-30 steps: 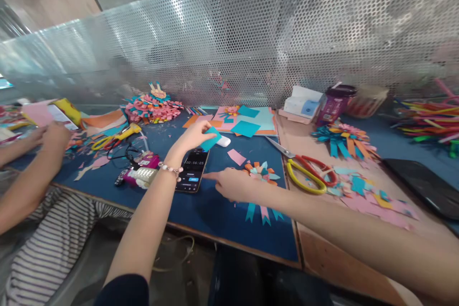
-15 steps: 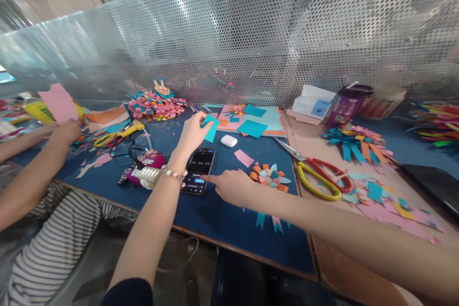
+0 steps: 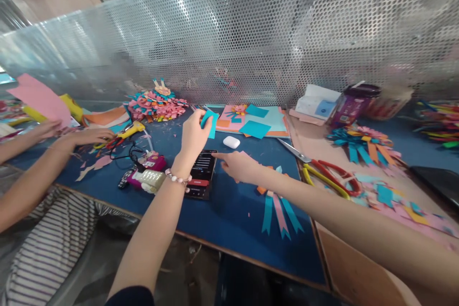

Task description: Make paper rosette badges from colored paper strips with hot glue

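My left hand (image 3: pixel 194 131), with a bead bracelet at the wrist, pinches a teal piece of paper (image 3: pixel 212 126) above the table. Below it lies a phone (image 3: pixel 201 172) with a lit dark screen, partly hidden by my left wrist. My right hand (image 3: pixel 238 166) points left with its index finger stretched out at the phone's upper right corner; the other fingers are curled and hold nothing. Under my right forearm is a paper rosette, mostly covered, with teal and pink ribbon tails (image 3: pixel 278 217) showing. A white earbud case (image 3: pixel 231 142) sits just beyond my right hand.
Scissors (image 3: pixel 322 172) with red and yellow handles lie at right. Teal sheets (image 3: pixel 255 129) rest on stacked paper. A purple cup (image 3: pixel 353 105) stands behind. At left are a yellow glue gun (image 3: pixel 132 130), a heap of rosettes (image 3: pixel 156 105) and a co-worker's hands (image 3: pixel 86 136) with pink paper.
My right finger has moved up from the phone's lower screen to its upper corner. The screen went from a timer to lines of text. The co-worker's nearer hand has let go of the pink paper.
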{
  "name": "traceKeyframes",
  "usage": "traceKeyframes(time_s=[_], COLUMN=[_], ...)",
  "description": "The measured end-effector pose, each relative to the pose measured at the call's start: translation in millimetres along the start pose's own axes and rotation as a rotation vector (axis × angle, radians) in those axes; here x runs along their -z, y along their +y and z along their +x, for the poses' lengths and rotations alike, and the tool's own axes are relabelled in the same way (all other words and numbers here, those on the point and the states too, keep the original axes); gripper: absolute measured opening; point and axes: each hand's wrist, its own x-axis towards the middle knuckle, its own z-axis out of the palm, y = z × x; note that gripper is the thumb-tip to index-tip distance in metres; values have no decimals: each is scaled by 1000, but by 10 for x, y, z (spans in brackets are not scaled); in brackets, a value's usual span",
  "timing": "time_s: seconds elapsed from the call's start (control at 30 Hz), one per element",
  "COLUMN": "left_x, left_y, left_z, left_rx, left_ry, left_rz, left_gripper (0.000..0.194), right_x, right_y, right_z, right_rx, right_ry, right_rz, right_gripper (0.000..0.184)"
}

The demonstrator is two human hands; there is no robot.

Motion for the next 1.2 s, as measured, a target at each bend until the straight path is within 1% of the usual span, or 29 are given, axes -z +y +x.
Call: traceKeyframes(time_s=[0.17,0.33,0.5,0.63,0.77,0.87,1.03,1.2], left_x=[16,24,27,34,46,53,63,67], left_y=[45,61,43,30,21,18,24,25], left_z=[-41,-67,-73,-74,-75,-80,-88,-88], left_rx=[-48,-55,-55,-44,-43,-40,-45,-30], left_ry=[-15,-52,-33,-41,-36,-27,-30,-51], left_rz=[135,204,194,173,168,174,182,198], left_gripper=[11,13,13,13,13,12,12,11], right_x=[3,4,19,-12,-56,-52,0,13], right_y=[5,-31,-61,4,124,164,91,13], right_z=[85,131,142,208,312,344,304,276], right_rx=[-10,28,56,77,30,6,11,28], right_ry=[45,49,24,4,27,34,42,19], right_rz=[-67,-99,-83,-39,-9,3,18,8], right_gripper=[49,50,48,46,45,44,46,45])
